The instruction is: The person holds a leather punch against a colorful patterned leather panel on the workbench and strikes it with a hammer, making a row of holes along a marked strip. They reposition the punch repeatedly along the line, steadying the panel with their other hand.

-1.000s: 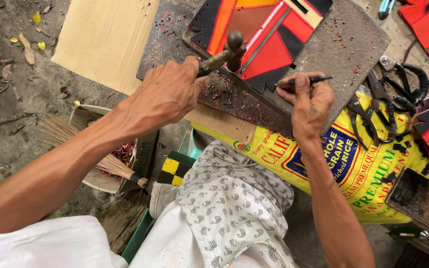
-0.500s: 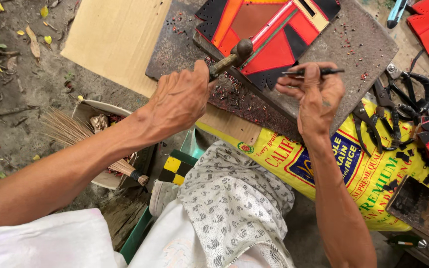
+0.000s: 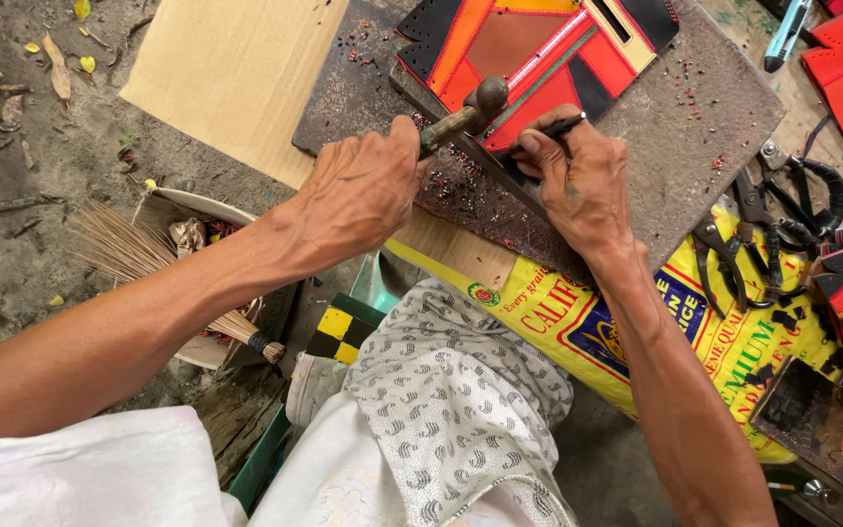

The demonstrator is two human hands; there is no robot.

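Left hand (image 3: 358,190) grips hammer (image 3: 465,112) (right hand (image 3: 582,181) steadies punch (image 3: 553,127)) near leather piece (image 3: 539,49) edge.

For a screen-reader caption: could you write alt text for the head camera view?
The left hand grips a small hammer while the right hand pinches a thin dark punch against an orange, red and black leather piece on a worn board.

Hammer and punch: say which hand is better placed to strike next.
Left. The left hand grips the hammer, its head raised just above the thin punch, which the right hand pinches against the leather piece.
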